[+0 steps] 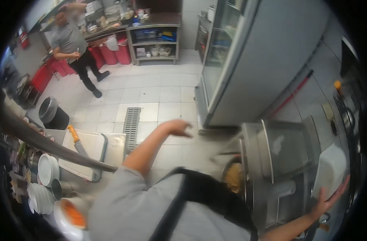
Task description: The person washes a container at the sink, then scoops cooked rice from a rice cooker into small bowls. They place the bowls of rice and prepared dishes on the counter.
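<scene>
My left hand (177, 128) is stretched out over the tiled floor, blurred, with its fingers loosely bent and apart and nothing in it. At the far right, my right hand (330, 199) grips the lower end of a white rectangular dish (331, 166), which is held tilted. The dish is beside a stainless steel unit (252, 176) with a raised glass or clear lid (290, 146). Below and left of that unit stands a round pan (233, 175) with yellowish food in it, partly hidden by my apron.
At left, a knife (78, 142) with an orange handle lies on a white cutting board (93, 154), near stacked white plates (41, 199) and an orange-filled container (74, 213). A tall fridge (248, 68) stands ahead. A co-worker (73, 44) stands by a black bin (54, 114).
</scene>
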`<state>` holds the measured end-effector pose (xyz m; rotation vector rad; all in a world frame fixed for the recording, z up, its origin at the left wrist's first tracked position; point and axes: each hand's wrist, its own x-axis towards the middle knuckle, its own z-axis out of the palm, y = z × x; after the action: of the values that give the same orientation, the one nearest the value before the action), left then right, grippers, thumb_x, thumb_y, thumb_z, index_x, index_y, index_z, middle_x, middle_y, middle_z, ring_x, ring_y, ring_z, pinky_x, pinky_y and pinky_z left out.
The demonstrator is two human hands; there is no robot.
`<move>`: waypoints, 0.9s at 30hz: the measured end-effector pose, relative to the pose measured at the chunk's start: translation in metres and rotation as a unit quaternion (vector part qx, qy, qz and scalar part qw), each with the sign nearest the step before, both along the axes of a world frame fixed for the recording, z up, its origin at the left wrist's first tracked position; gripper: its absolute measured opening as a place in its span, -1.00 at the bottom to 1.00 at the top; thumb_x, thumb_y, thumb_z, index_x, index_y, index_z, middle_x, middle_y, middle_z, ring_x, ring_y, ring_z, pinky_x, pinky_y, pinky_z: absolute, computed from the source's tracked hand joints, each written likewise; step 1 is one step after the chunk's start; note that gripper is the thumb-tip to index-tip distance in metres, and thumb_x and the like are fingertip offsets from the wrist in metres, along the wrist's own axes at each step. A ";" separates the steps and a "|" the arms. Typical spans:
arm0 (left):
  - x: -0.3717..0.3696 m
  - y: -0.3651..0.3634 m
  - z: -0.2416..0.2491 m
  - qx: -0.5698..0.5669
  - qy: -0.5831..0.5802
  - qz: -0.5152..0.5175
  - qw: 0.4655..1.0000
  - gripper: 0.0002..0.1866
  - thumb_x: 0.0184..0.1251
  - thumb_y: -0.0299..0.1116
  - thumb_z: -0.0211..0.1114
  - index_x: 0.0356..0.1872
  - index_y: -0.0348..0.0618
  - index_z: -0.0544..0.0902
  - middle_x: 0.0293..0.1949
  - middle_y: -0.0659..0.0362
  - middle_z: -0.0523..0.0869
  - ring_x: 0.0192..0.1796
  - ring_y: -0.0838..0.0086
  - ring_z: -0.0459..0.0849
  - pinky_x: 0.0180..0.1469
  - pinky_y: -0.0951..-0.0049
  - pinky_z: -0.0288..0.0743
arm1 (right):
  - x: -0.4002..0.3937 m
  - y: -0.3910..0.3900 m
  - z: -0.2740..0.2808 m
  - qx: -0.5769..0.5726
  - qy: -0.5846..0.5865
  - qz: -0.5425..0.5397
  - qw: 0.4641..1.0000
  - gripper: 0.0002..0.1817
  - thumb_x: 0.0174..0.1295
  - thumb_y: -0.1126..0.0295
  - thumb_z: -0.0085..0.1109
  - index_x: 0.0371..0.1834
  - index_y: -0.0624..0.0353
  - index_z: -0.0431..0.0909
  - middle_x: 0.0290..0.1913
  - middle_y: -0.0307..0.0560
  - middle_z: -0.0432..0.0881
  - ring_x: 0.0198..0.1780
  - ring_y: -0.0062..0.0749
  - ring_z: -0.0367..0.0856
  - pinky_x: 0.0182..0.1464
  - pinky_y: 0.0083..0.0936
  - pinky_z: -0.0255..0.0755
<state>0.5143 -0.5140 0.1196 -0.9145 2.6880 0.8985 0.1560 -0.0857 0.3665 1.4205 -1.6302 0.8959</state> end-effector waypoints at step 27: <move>0.291 -0.240 -0.246 0.268 0.026 0.545 0.794 -0.36 0.08 -0.07 0.35 0.14 -0.25 0.47 -0.01 -0.07 0.63 0.11 0.23 0.55 0.20 0.29 0.35 | 0.165 -0.835 -0.050 0.231 -0.117 0.452 0.854 -0.15 -0.33 0.35 0.45 0.22 0.14 0.38 0.04 0.03 0.46 0.08 -0.10 0.44 0.16 -0.28 0.32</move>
<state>0.8056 -0.7543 -0.1268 -2.2677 1.5128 1.7183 0.3211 -0.9210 0.3165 2.6138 -1.3503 1.2640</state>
